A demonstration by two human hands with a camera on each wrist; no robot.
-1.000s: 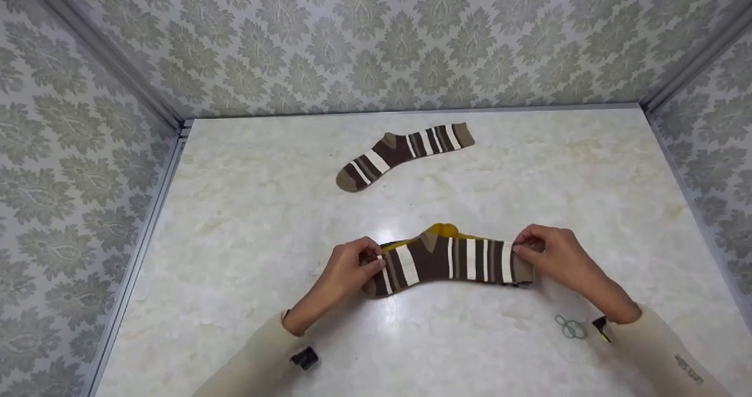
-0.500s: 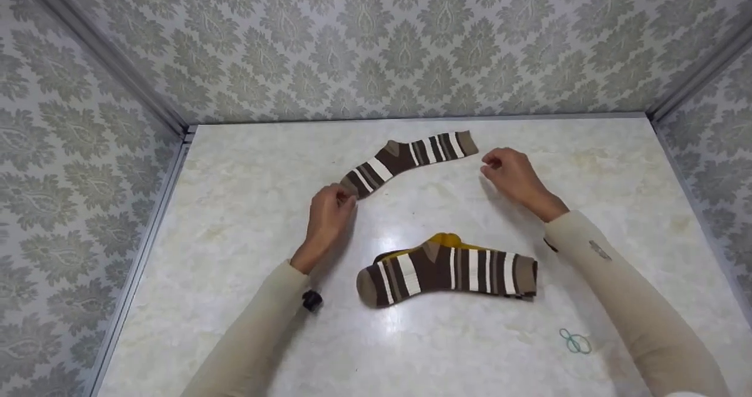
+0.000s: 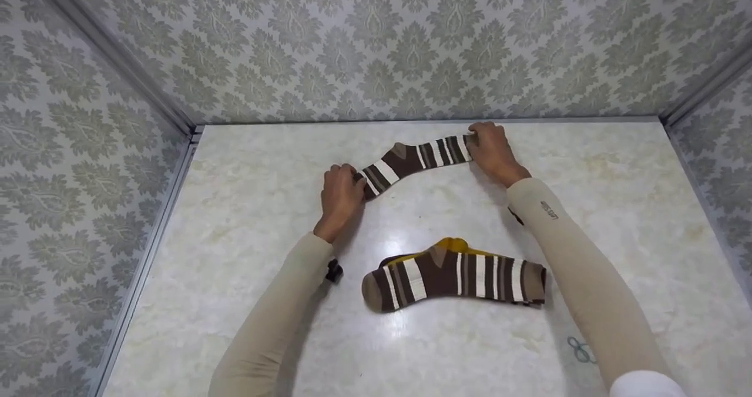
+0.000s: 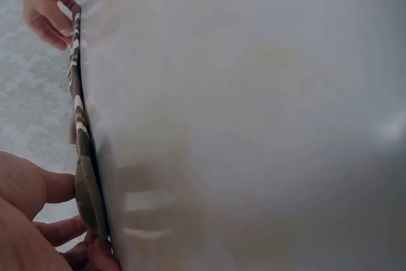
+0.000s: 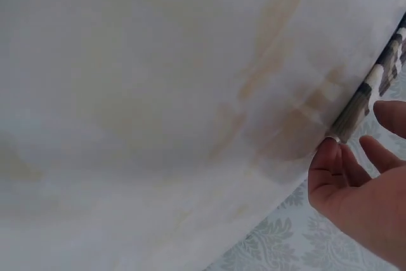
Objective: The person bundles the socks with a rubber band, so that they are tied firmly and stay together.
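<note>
A brown sock with white stripes [image 3: 404,163] lies at the back of the table. My left hand [image 3: 341,194] holds its toe end; in the left wrist view the thumb and fingers [image 4: 60,188] bend around the tan toe [image 4: 91,195]. At the cuff, my right hand [image 3: 493,153] grips the other end, and the right wrist view shows curled fingers [image 5: 327,163] against the cuff edge [image 5: 347,122]. Nearer to me lies a stack of socks [image 3: 443,276], a striped brown one on top. Yellow cloth [image 3: 453,244] peeks out behind it.
Thin green loops [image 3: 580,350], like rubber bands, lie near the right forearm, partly covered by the sleeve [image 3: 593,291]. Patterned wall panels [image 3: 411,50] enclose the marble-look table [image 3: 264,168] at the back and both sides.
Both hands have left the sock stack and moved to the back sock. The left hand reached the toe first; the right hand then closed in on the cuff.
</note>
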